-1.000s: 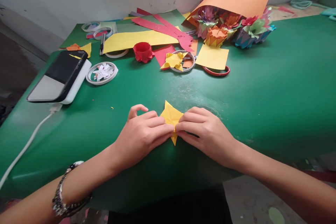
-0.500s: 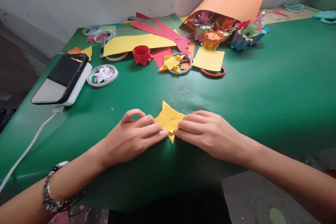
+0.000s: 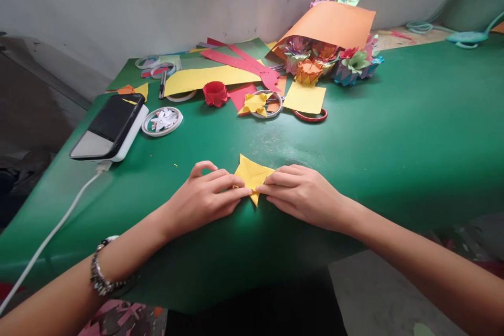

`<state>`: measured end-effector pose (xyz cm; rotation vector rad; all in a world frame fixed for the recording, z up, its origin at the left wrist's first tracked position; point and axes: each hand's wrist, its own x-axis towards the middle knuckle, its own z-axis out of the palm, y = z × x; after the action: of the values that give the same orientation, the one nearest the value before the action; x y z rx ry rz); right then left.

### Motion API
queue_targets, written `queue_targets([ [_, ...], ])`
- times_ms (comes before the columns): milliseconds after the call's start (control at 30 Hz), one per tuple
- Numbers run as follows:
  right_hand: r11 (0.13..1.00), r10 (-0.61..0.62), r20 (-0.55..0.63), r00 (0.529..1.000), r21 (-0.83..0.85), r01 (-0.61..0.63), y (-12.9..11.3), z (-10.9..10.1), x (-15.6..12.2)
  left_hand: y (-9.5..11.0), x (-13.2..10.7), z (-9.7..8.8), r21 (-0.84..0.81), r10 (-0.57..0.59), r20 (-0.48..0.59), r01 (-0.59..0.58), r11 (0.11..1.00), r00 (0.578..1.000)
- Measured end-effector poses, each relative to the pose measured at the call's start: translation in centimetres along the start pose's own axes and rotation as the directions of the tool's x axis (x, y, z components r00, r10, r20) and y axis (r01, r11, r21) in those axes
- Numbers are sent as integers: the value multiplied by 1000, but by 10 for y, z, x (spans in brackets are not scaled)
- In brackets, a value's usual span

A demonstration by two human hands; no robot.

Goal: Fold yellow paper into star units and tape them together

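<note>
A folded yellow paper [image 3: 252,172] with pointed corners lies near the front edge of the green table. From its left side my left hand [image 3: 214,191] grips it, the index finger pressing its lower fold. My right hand [image 3: 297,189] is closed on the right side, fingertips meeting the left ones close to the bottom point. Both thumbs are mostly hidden. Beyond the hands, a smaller folded yellow paper [image 3: 258,103] rests on a tape roll [image 3: 279,107], beside a flat yellow square [image 3: 305,97] lying over red-handled scissors [image 3: 313,116].
At left stands a white-and-black device [image 3: 110,126] with a white cable [image 3: 59,226]. A tape roll [image 3: 179,122] holding white scraps is near it. Behind are a red paper cup shape [image 3: 215,94], yellow strip [image 3: 212,80], red strips [image 3: 232,60] and an orange-wrapped paper bouquet [image 3: 331,26].
The camera view has shifted slightly, so the background sits lower. My fingers have moved inward along the yellow paper's lower fold and now nearly touch each other.
</note>
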<state>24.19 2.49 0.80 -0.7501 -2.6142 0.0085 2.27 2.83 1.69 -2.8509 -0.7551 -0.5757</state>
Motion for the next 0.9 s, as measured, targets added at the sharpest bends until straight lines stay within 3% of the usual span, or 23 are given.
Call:
queue_targets([
  [233, 999, 1, 103, 995, 54, -7, 3, -5, 4, -5, -2, 3, -103, -24, 29, 26, 994, 999],
  [333, 970, 35, 119, 992, 236, -62, 9, -9, 3, -7, -5, 5, -158, -40, 13, 42, 987, 999],
  [433, 889, 125, 44, 991, 439, -132, 18, -10, 4, -10, -5, 4, -231, -28, 44, 37, 972, 999],
  [533, 911, 93, 28, 995, 400, -96, 26, -10, 9, -13, -2, 0, -265, -25, 74, 44, 963, 997],
  [667, 937, -49, 193, 980, 349, -22, 29, -12, 17, -14, 2, -3, -241, -74, 81, 92, 966, 994],
  [900, 967, -2, 259, 966, 248, -65, 17, -18, 17, -5, 11, -2, -149, -112, 87, 124, 981, 990],
])
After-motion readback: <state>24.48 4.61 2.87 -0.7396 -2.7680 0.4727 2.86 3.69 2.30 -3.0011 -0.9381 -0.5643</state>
